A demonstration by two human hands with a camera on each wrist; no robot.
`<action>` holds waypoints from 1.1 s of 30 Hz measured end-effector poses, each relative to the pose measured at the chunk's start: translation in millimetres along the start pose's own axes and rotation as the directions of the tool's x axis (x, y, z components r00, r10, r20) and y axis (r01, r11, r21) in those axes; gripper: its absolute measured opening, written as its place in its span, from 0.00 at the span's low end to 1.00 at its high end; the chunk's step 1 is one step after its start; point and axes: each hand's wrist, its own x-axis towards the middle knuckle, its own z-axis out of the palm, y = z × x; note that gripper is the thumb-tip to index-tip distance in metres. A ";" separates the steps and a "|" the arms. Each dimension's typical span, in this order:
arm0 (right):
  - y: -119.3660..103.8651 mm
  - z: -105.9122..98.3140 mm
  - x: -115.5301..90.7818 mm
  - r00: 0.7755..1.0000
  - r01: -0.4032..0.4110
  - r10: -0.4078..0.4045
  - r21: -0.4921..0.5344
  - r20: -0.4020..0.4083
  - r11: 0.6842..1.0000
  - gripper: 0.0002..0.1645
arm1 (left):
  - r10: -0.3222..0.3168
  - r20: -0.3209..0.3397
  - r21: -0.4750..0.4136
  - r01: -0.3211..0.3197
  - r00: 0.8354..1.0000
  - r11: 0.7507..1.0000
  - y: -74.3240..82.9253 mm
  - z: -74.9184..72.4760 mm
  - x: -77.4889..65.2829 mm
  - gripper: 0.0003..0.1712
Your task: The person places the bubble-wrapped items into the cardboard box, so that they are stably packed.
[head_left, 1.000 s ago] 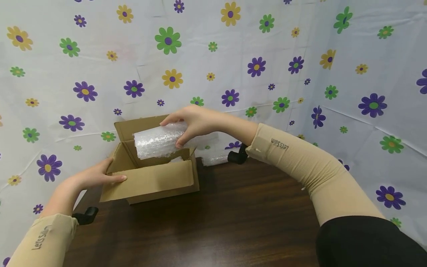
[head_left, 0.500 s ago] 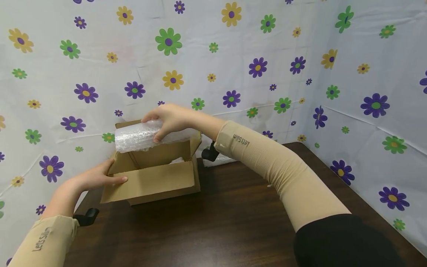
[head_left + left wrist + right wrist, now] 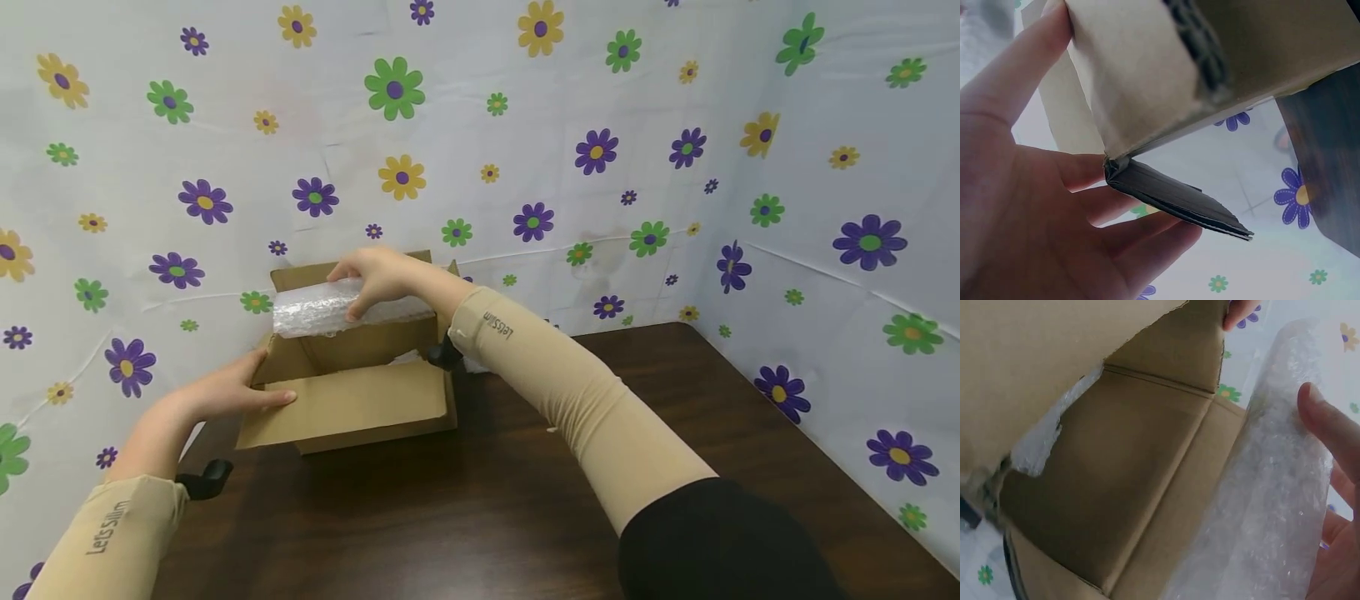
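An open cardboard box (image 3: 352, 406) stands on the dark table near the back wall. My left hand (image 3: 217, 392) holds its left side, thumb over the front flap and fingers spread behind the side flap (image 3: 1185, 209). A roll of bubble wrap (image 3: 313, 310) lies sideways in my right hand (image 3: 382, 277), gripped from above between thumb and fingers. It is over the rear part of the opening, before the raised back flap (image 3: 300, 275). Inside the box, in the right wrist view, some clear bubble wrap (image 3: 1038, 447) shows past the front flap.
Behind the right forearm, another bubble-wrapped item (image 3: 474, 365) lies on the table beside the box, mostly hidden. The brown wooden table (image 3: 450, 517) extends right and forward. A flower-printed curtain (image 3: 480, 125) hangs close behind the box and along the right.
My right hand has carried the bubble wrap roll left across the box, then slightly down at its rear. The left hand keeps its hold on the box. The head view has shifted slightly.
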 end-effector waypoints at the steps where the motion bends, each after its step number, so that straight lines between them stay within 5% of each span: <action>1: 0.9 2.3 1.5 1.000 -0.006 0.006 0.004 -0.001 1.000 0.42 | -0.001 -0.003 -0.002 0.001 1.000 1.000 1.2 0.4 -1.0 0.62; 17: 13.2 34.5 17.5 0.997 -0.075 0.075 -0.011 0.011 0.997 0.42 | -0.015 -0.036 -0.002 0.015 0.999 1.000 8.7 9.2 -14.5 0.63; 33: 25.2 45.5 25.8 0.993 -0.114 0.116 -0.065 0.024 0.991 0.41 | -0.023 -0.042 0.019 0.023 0.999 1.000 10.4 9.6 -15.5 0.62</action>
